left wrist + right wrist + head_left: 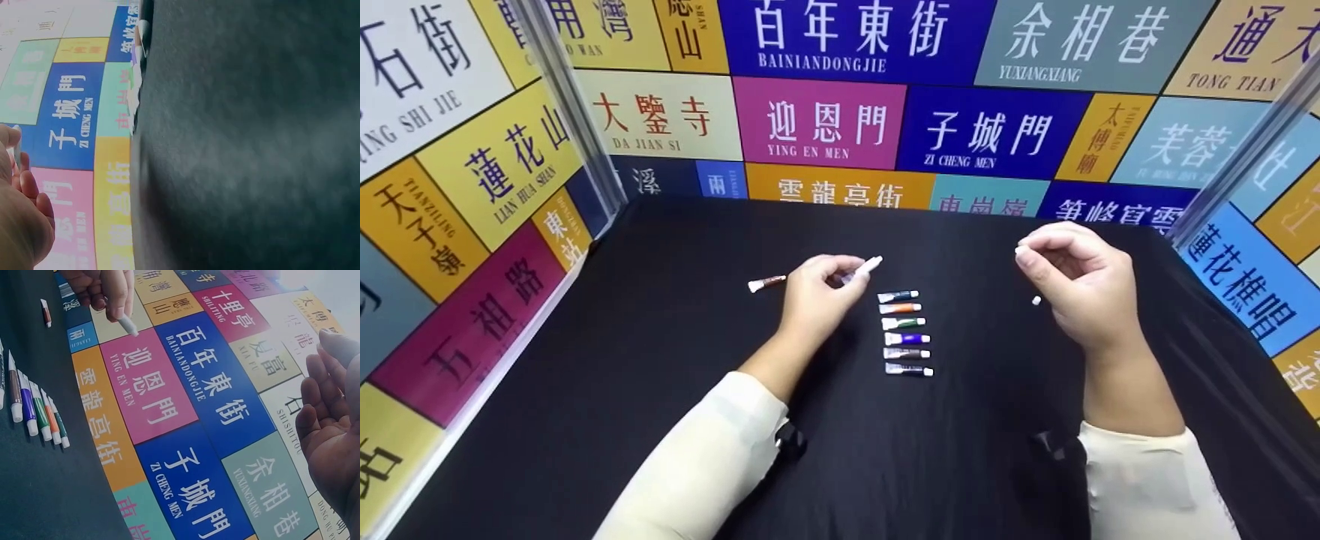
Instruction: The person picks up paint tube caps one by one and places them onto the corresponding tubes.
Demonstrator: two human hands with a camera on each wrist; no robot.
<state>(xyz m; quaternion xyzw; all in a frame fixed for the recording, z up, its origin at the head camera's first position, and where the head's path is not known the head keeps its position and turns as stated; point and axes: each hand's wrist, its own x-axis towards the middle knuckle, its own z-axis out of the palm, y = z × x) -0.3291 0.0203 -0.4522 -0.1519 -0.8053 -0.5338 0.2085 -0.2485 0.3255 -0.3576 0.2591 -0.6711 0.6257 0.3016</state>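
While a small paint tube [861, 270] is held in the curled fingers of the left hand [817, 289], its white end is pointed toward two o'clock, just above the black surface [660, 360]. From the right wrist view the same tube [127, 324] is seen pinched between the fingertips, white tip downward. A tiny white cap [1020, 250] is pinched between thumb and forefinger of the right hand [1076, 285], which is raised at about three o'clock from the left hand, well apart from it. Another small white cap [1036, 301] is seen lying on the surface just beside the right hand, at its seven o'clock.

A row of six paint tubes [906, 334] is laid side by side between the two hands, at five o'clock from the left hand, with white caps on their right ends. One brown tube [767, 283] is lying alone at nine o'clock from the left hand, just beside it. Colourful sign panels [817, 124] are stood around the surface at twelve o'clock and along both sides.
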